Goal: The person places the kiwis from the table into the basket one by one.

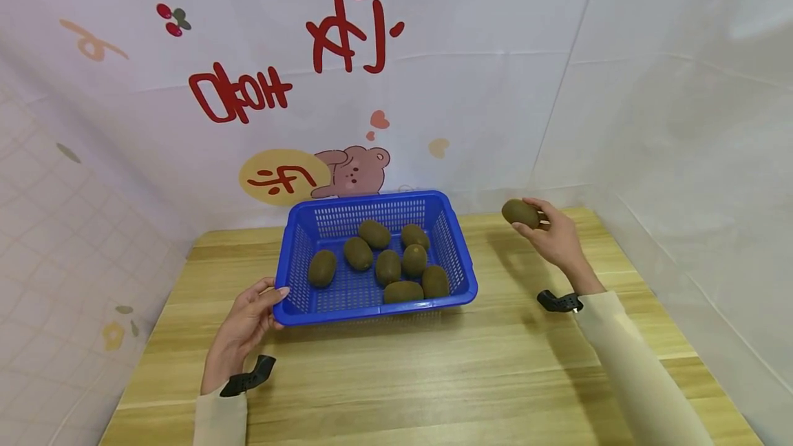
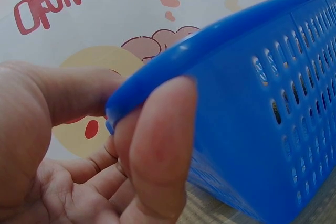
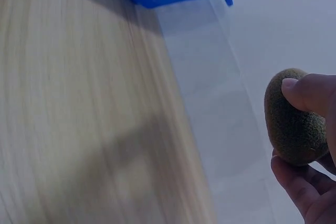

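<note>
In the head view a blue plastic basket point(image 1: 380, 310) with slotted walls holds several brown kiwis point(image 1: 357, 254). My left hand point(image 1: 246, 319) grips the basket's near-left corner; the left wrist view shows the rim of the basket point(image 2: 210, 35) pinched between thumb and fingers. To the right of the basket, my right hand point(image 1: 555, 234) holds a single kiwi point(image 1: 519, 213) above the table, near its back edge. The right wrist view shows that kiwi point(image 3: 294, 121) between the thumb and fingers, apart from the basket.
Beneath everything lies a wood-grain table point(image 1: 372, 384). A white printed sheet point(image 1: 483, 88) with red lettering and a pink bear point(image 1: 359, 172) hangs behind it. Pale sheets also line the left and right sides. Each wrist wears a black device point(image 1: 248, 377).
</note>
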A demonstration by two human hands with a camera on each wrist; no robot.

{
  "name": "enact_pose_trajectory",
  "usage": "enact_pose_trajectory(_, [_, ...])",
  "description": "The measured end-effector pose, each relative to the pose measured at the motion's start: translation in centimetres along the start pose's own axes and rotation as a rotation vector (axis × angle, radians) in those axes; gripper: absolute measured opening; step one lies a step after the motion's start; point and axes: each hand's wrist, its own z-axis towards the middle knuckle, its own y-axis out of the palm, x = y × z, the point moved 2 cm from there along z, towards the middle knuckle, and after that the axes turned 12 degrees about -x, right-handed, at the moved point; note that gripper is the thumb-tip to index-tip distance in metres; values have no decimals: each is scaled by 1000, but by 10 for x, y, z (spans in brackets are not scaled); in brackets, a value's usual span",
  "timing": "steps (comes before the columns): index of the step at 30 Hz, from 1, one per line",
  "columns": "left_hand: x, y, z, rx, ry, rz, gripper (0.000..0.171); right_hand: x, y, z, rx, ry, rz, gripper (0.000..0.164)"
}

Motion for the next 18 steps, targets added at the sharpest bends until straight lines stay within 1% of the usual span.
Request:
enact_pose_trajectory(5, [-1, -1, 0, -12, 5, -14, 18, -18, 7, 3, 0, -88, 12, 61])
enact_pose_trajectory(10, [-1, -2, 2, -9, 7, -19, 18, -40, 14, 4, -5, -182, 6, 59])
enact_pose_trajectory(14, [-1, -1, 2, -4, 7, -27, 16, -57, 19, 4, -22, -216, -5, 59])
enact_pose_trajectory(18, [0, 1, 3, -29, 33, -67, 14, -72, 25, 6, -40, -245, -2, 60])
